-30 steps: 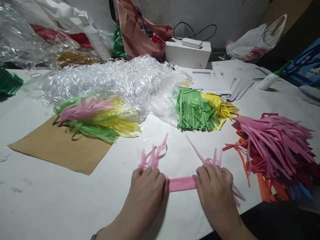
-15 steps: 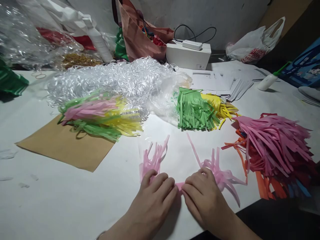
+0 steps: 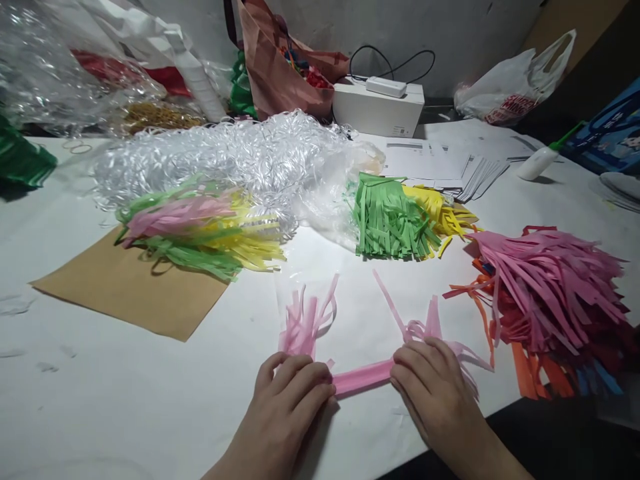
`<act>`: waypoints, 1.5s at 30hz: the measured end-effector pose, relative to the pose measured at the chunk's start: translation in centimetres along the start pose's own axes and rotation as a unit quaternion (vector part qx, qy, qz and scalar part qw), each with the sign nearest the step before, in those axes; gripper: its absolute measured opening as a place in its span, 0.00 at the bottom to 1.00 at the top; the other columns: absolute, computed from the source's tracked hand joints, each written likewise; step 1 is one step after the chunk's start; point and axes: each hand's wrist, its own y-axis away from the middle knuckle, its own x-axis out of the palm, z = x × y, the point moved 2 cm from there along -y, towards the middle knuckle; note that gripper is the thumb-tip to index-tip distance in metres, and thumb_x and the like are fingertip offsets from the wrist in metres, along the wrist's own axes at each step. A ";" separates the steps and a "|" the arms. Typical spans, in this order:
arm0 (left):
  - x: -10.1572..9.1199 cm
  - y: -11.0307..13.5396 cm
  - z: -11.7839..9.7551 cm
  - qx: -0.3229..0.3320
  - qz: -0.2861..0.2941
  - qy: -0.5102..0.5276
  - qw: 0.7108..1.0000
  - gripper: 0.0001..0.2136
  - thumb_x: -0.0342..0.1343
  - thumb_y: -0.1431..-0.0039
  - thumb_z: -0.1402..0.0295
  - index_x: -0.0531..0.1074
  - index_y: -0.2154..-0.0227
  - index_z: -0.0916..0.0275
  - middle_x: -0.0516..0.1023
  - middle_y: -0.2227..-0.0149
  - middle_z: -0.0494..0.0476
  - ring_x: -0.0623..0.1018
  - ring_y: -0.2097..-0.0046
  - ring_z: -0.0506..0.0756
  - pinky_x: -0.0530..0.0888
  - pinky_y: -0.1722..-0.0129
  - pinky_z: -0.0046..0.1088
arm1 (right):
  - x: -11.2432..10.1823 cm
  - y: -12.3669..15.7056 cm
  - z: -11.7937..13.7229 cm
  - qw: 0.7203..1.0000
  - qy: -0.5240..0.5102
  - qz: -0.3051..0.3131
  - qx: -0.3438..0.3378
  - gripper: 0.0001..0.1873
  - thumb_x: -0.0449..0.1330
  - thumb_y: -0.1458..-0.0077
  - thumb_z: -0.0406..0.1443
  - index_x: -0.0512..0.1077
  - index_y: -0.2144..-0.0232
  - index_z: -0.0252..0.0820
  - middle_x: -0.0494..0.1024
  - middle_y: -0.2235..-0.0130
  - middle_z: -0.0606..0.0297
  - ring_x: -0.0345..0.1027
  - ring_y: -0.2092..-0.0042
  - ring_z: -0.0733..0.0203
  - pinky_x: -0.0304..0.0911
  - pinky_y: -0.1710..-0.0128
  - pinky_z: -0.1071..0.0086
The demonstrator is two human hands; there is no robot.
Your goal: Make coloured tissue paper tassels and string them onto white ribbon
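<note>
Between my two hands runs a pink tissue paper tassel (image 3: 363, 378), its middle band folded flat and its cut strips fanning out past both hands. My left hand (image 3: 293, 400) is closed on the left part of the band, fingers bent and pressed on it at the table. Fingers together, my right hand (image 3: 435, 387) grips the right part. Fringe strips lie beyond the knuckles of each hand. What the thumbs do is largely hidden.
A pink tassel pile (image 3: 550, 287) lies at right, a green fringe bundle (image 3: 393, 217) beyond my hands. Mixed pale tassels (image 3: 200, 230) rest on brown paper (image 3: 130, 293). Behind are shiny white strands (image 3: 225, 150), a white box (image 3: 377, 110) and a glue bottle (image 3: 539, 163).
My hands have moved apart along the pink tassel, left hand to the left and right hand to the right. More of the folded middle band shows between them.
</note>
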 end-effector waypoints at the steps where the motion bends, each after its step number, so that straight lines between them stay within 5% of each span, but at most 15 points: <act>1: 0.0 -0.1 -0.1 -0.020 0.002 -0.002 1.000 0.08 0.51 0.34 0.75 0.73 0.64 0.59 0.79 0.62 0.53 0.72 0.58 0.56 0.60 0.52 0.40 | 0.1 -0.1 -0.1 1.000 0.001 0.001 0.019 0.12 0.50 0.36 0.23 0.71 0.64 0.38 0.75 0.60 0.58 0.67 0.51 0.53 0.51 0.40 0.51; 10: 0.6 -1.7 -0.4 -0.091 0.082 -0.109 0.986 0.10 0.46 0.36 0.77 0.67 0.72 0.61 0.71 0.68 0.53 0.68 0.66 0.56 0.60 0.58 0.40 | 0.5 -1.7 0.6 0.990 0.061 -0.007 0.123 0.11 0.51 0.33 0.31 0.68 0.69 0.41 0.74 0.62 0.60 0.68 0.54 0.52 0.51 0.43 0.49; 14: 0.9 -1.6 -0.5 -0.030 0.043 -0.082 0.995 0.12 0.45 0.35 0.79 0.71 0.67 0.60 0.73 0.66 0.54 0.69 0.62 0.57 0.60 0.53 0.44 | 0.4 -1.8 1.4 0.998 0.023 -0.036 0.045 0.11 0.50 0.34 0.27 0.72 0.61 0.41 0.76 0.61 0.61 0.68 0.53 0.55 0.47 0.40 0.49; 18: 0.7 -1.7 -0.7 0.016 0.069 -0.051 0.996 0.11 0.48 0.41 0.81 0.73 0.64 0.61 0.74 0.65 0.56 0.68 0.60 0.59 0.59 0.52 0.46 | 1.7 -2.0 2.4 0.998 -0.019 0.038 -0.055 0.15 0.48 0.36 0.23 0.72 0.65 0.39 0.73 0.68 0.64 0.64 0.62 0.59 0.52 0.46 0.54; 22: 0.5 -1.9 -0.5 0.028 0.083 -0.043 0.995 0.10 0.49 0.43 0.80 0.72 0.66 0.61 0.74 0.65 0.57 0.67 0.61 0.59 0.59 0.53 0.45 | 2.5 -2.6 2.7 0.997 -0.017 0.046 -0.051 0.16 0.49 0.37 0.24 0.67 0.74 0.40 0.68 0.73 0.66 0.59 0.68 0.60 0.54 0.57 0.60; 29: 1.1 -2.0 0.4 0.014 0.081 -0.028 0.996 0.11 0.45 0.34 0.78 0.71 0.67 0.60 0.74 0.66 0.54 0.68 0.61 0.57 0.60 0.55 0.41 | 2.0 -3.3 2.1 0.995 0.001 0.084 -0.057 0.12 0.52 0.36 0.25 0.68 0.72 0.40 0.70 0.69 0.65 0.60 0.65 0.59 0.53 0.55 0.59; 35: 0.3 -2.2 0.1 -0.044 0.090 -0.055 0.993 0.11 0.46 0.32 0.74 0.71 0.68 0.59 0.74 0.67 0.53 0.69 0.63 0.57 0.59 0.55 0.41 | 0.2 -2.7 -0.4 0.993 -0.040 0.110 0.017 0.10 0.53 0.36 0.27 0.70 0.67 0.41 0.71 0.65 0.64 0.62 0.61 0.58 0.51 0.52 0.58; 40: 0.2 -3.5 -0.2 -0.056 0.137 -0.132 0.980 0.11 0.47 0.37 0.77 0.70 0.73 0.60 0.72 0.70 0.54 0.70 0.65 0.58 0.60 0.58 0.42 | -0.1 -2.6 -0.7 0.987 -0.049 0.083 0.127 0.11 0.54 0.38 0.27 0.66 0.72 0.42 0.69 0.68 0.66 0.62 0.63 0.59 0.52 0.52 0.58; 45: 0.5 -3.6 -0.8 0.031 0.098 -0.156 0.982 0.10 0.52 0.42 0.82 0.73 0.68 0.59 0.76 0.67 0.53 0.72 0.61 0.59 0.60 0.49 0.48 | 0.2 -2.8 0.1 0.994 -0.022 0.039 0.101 0.11 0.53 0.41 0.23 0.67 0.70 0.43 0.71 0.66 0.66 0.64 0.62 0.59 0.50 0.45 0.53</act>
